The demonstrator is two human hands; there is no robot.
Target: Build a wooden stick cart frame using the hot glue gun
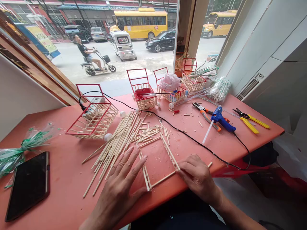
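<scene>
Two ladder-like strips of thin wooden sticks lie near the table's front edge, the left strip and the right strip. A single wooden stick spans their near ends and passes under my right hand. My left hand is open, fingers spread along the outside of the left strip, thumb by its near end. With fingers and thumb closed, my right hand grips the near end of the right strip. Long wooden sticks lie fanned out beyond my left hand, and short cut sticks are scattered past the strips.
Miniature stick carts with red trim stand along the back, one holding a red tray. A black cable crosses the table. Pliers, a blue glue gun and yellow-handled cutters lie right; a phone lies left.
</scene>
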